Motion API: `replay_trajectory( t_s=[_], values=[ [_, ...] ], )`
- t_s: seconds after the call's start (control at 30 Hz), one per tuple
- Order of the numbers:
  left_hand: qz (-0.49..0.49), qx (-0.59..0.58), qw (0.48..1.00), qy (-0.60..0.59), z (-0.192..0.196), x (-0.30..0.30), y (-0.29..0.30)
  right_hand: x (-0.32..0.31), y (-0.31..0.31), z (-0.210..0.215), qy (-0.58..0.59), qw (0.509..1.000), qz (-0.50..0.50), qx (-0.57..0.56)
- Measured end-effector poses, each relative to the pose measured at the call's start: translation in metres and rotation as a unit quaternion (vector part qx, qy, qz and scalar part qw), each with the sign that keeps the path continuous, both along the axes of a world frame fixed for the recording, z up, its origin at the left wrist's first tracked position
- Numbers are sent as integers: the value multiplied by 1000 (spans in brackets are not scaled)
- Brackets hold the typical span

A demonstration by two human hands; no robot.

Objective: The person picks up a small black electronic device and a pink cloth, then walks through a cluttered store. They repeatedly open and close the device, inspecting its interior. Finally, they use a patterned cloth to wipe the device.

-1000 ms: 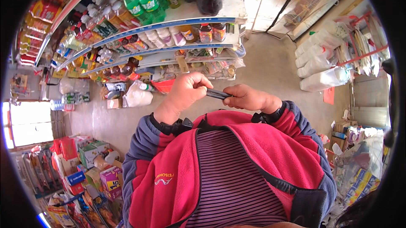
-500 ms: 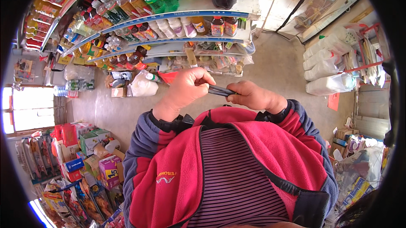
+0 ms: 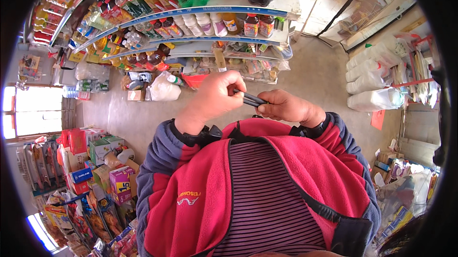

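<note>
Several slim dark grey sticks (image 3: 252,99), lying side by side, span the gap between my two hands in front of my chest. Their exact kind cannot be made out. My left hand (image 3: 214,96) has its fingers curled closed around their left end, which is partly hidden by the fingers. At the other end, my right hand (image 3: 287,107) pinches them between thumb and fingers. Both hands are raised above the floor, with black straps at the wrists.
Ahead stands a shelf unit (image 3: 210,39) full of bottled drinks. White bundles (image 3: 374,96) are stacked at the right beside a red rack. Boxes (image 3: 121,183) and packaged goods crowd the lower left. A white bag (image 3: 165,87) lies on the floor (image 3: 315,83) near the shelf.
My left hand has shifted slightly up and right, its fingers curling more tightly. The sticks now slope down more steeply to the right. My right hand stays nearly in place.
</note>
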State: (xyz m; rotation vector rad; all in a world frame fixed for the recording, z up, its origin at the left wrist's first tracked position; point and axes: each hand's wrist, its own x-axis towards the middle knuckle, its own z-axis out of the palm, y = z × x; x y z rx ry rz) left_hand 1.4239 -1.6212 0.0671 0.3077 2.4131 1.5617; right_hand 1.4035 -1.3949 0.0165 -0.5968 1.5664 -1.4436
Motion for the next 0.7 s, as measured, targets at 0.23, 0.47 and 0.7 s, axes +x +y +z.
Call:
replay_trajectory(
  t_s=[0.23, 0.47, 0.7],
  values=[
    [-10, -44, 999, 16, -3, 1, -3, -1, -2, -9, -89, 996, 8, -4],
    [-7, -141, 986, 91, -7, 2, 13, -2, -9, -12, -77, 997, -6, -13],
    [16, -37, 999, 31, 6, -4, 2, -10, -3, -3, -128, 991, 23, -41]
  ],
)
